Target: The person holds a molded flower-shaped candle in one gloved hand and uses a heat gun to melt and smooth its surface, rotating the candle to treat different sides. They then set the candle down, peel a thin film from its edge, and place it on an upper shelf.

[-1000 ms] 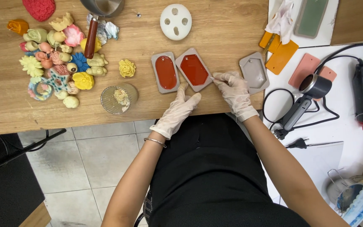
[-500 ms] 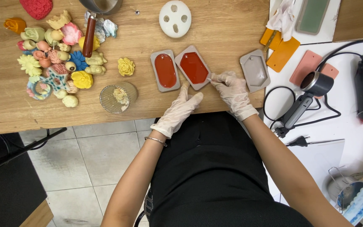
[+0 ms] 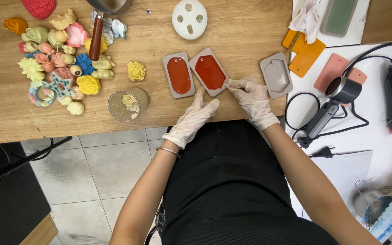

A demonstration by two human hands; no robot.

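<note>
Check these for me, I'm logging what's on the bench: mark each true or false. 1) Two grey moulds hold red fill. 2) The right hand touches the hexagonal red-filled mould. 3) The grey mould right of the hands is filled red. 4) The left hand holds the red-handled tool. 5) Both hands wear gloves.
1) True: the oval mould and the hexagonal mould both hold red fill.
2) True: the right hand pinches that mould's lower right corner.
3) False: the third grey mould has no red in it.
4) False: the left hand lies flat on the wooden table, just below the two moulds; the red-handled tool lies apart by the coloured figures.
5) True: both wear pale gloves.
</note>
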